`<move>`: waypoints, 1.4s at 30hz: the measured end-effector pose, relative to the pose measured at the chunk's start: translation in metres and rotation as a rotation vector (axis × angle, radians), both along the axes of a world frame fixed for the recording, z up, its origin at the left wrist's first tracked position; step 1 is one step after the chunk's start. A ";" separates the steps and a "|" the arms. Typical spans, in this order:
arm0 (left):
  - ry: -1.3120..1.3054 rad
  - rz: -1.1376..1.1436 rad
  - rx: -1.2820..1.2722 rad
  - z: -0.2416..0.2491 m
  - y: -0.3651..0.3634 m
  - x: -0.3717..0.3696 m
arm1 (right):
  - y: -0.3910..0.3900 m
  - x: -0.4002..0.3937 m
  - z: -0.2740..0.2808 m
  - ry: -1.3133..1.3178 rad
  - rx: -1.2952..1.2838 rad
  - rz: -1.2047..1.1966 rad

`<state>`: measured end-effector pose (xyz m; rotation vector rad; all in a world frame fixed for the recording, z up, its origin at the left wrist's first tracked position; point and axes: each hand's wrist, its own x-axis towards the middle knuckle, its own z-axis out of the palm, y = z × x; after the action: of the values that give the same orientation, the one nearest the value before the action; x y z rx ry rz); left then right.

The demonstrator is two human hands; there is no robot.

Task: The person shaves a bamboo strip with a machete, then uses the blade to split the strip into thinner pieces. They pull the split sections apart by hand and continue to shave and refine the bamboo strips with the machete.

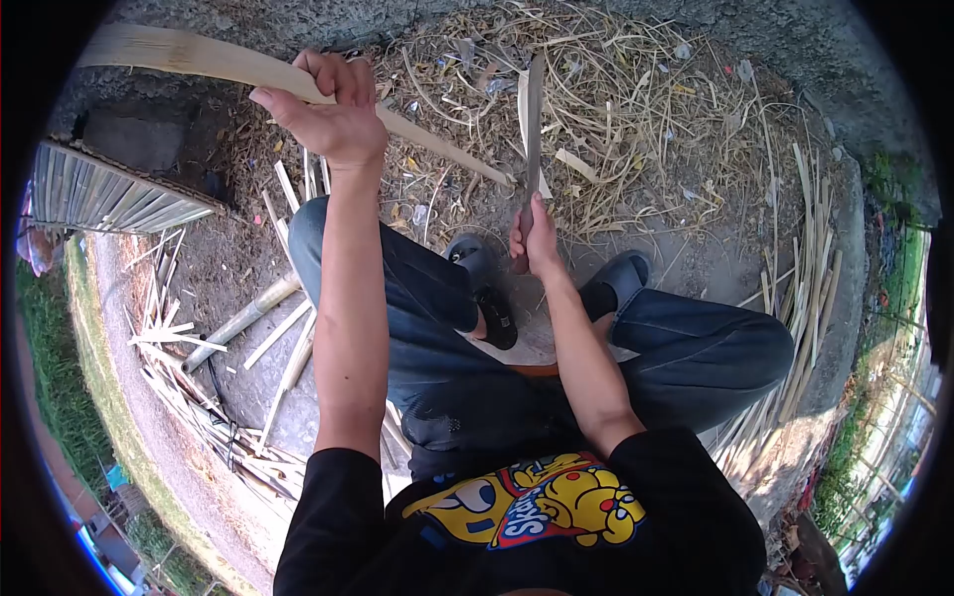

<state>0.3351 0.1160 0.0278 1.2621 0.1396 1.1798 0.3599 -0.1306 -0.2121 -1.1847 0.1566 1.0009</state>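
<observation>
My left hand [338,111] is raised at the upper left, with thumb and fingers closed around a long pale bamboo strip [204,60]. One end of the strip runs out to the left past the hand. Its other end slants down to the right and stops close beside the blade. Between my knees, my right hand [538,238] grips the handle of a long-bladed knife [534,129], its dark blade pointing away from me. Behind the blade shows a pale sliver of bamboo [524,104].
Tangled bamboo shavings [636,129] cover the ground ahead, up to a concrete wall [845,50]. Split bamboo strips [810,268] lie at the right. More cut pieces and a bamboo pole [243,320] lie at the left, near a slatted bamboo panel [109,194].
</observation>
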 end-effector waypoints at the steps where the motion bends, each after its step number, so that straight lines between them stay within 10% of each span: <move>1: 0.022 0.013 -0.014 -0.002 0.000 -0.005 | 0.017 0.013 0.033 -0.128 0.075 -0.043; 6: -0.028 -0.034 -0.020 0.002 -0.004 0.000 | 0.027 0.001 0.023 -0.518 0.178 -0.178; 8: -0.068 -0.003 -0.056 0.005 -0.014 0.010 | -0.021 -0.038 -0.065 -0.117 -0.394 0.151; 10: -0.042 -0.028 -0.043 0.005 -0.022 0.003 | -0.064 -0.069 -0.206 -0.991 -0.595 -0.100; 11: 0.009 -0.050 -0.030 0.004 -0.019 0.001 | -0.054 -0.054 -0.197 -0.998 -0.578 -0.121; 14: 0.016 0.021 -0.086 -0.008 -0.008 -0.020 | -0.067 -0.050 -0.107 0.234 -0.416 0.167; 17: 0.030 0.083 -0.059 -0.002 -0.006 -0.016 | -0.050 -0.014 -0.057 0.506 -0.033 0.190; 23: 0.010 0.013 -0.078 0.003 -0.012 -0.012 | 0.027 0.031 0.086 -0.333 0.165 -0.132; 27: -0.016 0.030 -0.048 0.006 -0.022 0.007 | 0.008 -0.003 -0.011 -0.655 -0.046 -0.128; 29: -0.036 -0.030 -0.037 0.002 -0.018 0.007 | -0.043 -0.037 -0.084 -0.042 -0.643 0.299; 31: -0.003 -0.027 -0.089 0.004 -0.021 0.004 | -0.078 -0.048 -0.150 -0.409 -0.798 0.391; 35: 0.015 0.012 -0.093 0.004 -0.015 -0.011 | -0.085 -0.040 -0.126 -0.157 -0.725 0.360; 37: 0.032 0.053 -0.081 0.008 -0.011 -0.013 | -0.080 -0.021 -0.102 0.602 -0.263 0.248; 42: 0.006 -0.009 -0.023 0.020 -0.013 -0.009 | -0.013 0.006 -0.018 0.265 -0.050 0.106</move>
<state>0.3259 0.1033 0.0480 1.2457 0.1512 1.1635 0.3662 -0.1433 -0.2300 -1.1109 0.3331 1.2521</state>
